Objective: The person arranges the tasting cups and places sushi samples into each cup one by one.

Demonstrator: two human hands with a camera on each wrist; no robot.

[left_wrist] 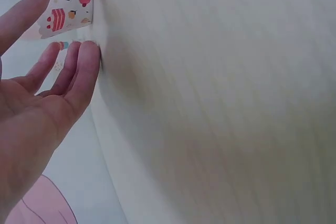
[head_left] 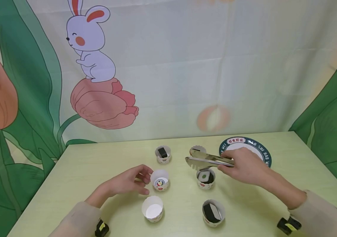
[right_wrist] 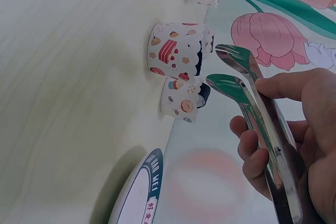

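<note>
My right hand (head_left: 246, 165) grips metal tongs (head_left: 217, 160), their tips a little apart over the cups on the right, with nothing between them. Below the tips stands a paper cup (head_left: 206, 186) holding a sushi piece with a green centre (head_left: 204, 176). Another cup (head_left: 201, 148) behind is partly hidden by the tongs. My left hand (head_left: 126, 181) has loosely bent fingers beside a printed cup (head_left: 160, 173) with a round coloured picture inside; in the left wrist view, thumb and fingers (left_wrist: 84, 69) are spread near a cup (left_wrist: 73, 3).
A white plate with a dark blue lettered rim (head_left: 266, 154) lies at the back right, partly behind my right hand. Front left stands a white cup (head_left: 153, 218); front right, a cup (head_left: 220, 207) with a black-and-white piece (head_left: 211, 213). Back left, a cup (head_left: 163, 160) holds a dark piece (head_left: 162, 152).
</note>
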